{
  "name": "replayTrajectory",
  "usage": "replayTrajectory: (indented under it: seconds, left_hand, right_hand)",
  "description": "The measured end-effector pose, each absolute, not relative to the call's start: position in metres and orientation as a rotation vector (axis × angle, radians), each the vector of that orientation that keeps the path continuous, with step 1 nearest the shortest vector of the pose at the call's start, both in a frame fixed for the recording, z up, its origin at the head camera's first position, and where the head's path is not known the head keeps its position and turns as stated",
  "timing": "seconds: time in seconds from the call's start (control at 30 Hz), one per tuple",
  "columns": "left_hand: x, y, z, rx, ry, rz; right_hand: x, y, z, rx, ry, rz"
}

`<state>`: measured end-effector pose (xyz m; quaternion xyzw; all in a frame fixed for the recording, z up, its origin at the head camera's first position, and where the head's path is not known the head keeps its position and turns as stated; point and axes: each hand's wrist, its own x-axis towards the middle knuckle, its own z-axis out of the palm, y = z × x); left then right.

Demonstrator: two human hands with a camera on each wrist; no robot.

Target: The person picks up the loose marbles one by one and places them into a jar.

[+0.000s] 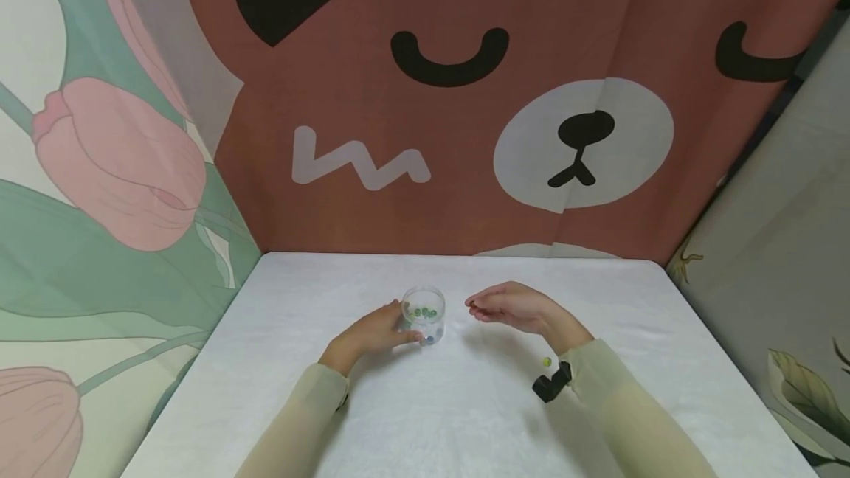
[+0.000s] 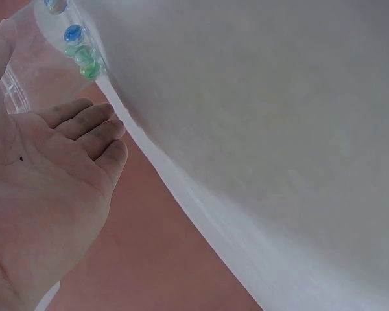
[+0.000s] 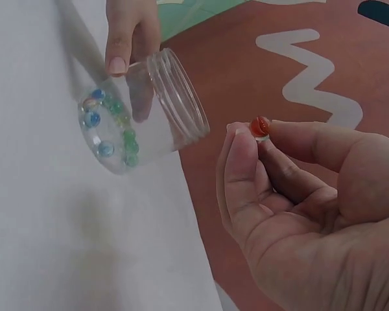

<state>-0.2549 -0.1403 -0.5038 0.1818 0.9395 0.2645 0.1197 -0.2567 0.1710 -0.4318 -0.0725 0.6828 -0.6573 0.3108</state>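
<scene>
A clear, open-topped plastic jar (image 1: 438,324) stands upright on the white table. Green and blue marbles (image 3: 130,137) lie on its bottom, as the right wrist view shows. My left hand (image 1: 378,328) holds the jar from the left, thumb on the near side and fingers round the far side. To the right of the jar and apart from it, my right hand (image 1: 514,306) pinches an orange-red marble (image 3: 260,127) between thumb and fingertips. In the left wrist view my left palm (image 2: 45,175) is turned toward the camera, close to the jar wall (image 2: 42,78).
A yellow-green marble (image 1: 547,362) appears on the white table (image 1: 412,419) beside my right wrist, next to a black wrist-worn device (image 1: 553,383). Behind the table hangs a brown cloth (image 1: 372,220) with a bear face; a floral cloth (image 1: 119,168) is at the left.
</scene>
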Motion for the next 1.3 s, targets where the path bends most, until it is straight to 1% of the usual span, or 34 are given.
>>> replayTrajectory:
  seconds: [0.43,0.73,1.07,1.3]
  left_hand:
    - [-0.256,-0.142,-0.503,0.542,2.74,0.791]
    - [-0.256,-0.142,-0.503,0.576,2.736,0.807]
    - [-0.256,-0.141,-0.502,0.596,2.742,0.823]
    - [-0.256,-0.141,-0.502,0.585,2.735,0.823]
  right_hand:
    - [-0.272,0.131,-0.425,-0.243,1.833,-1.712]
    - [-0.28,0.114,-0.418,-0.195,1.951,-1.631]
    - [-0.279,0.113,-0.41,-0.174,2.025,-1.573]
    - [-0.276,0.12,-0.404,-0.271,2.172,-1.383]
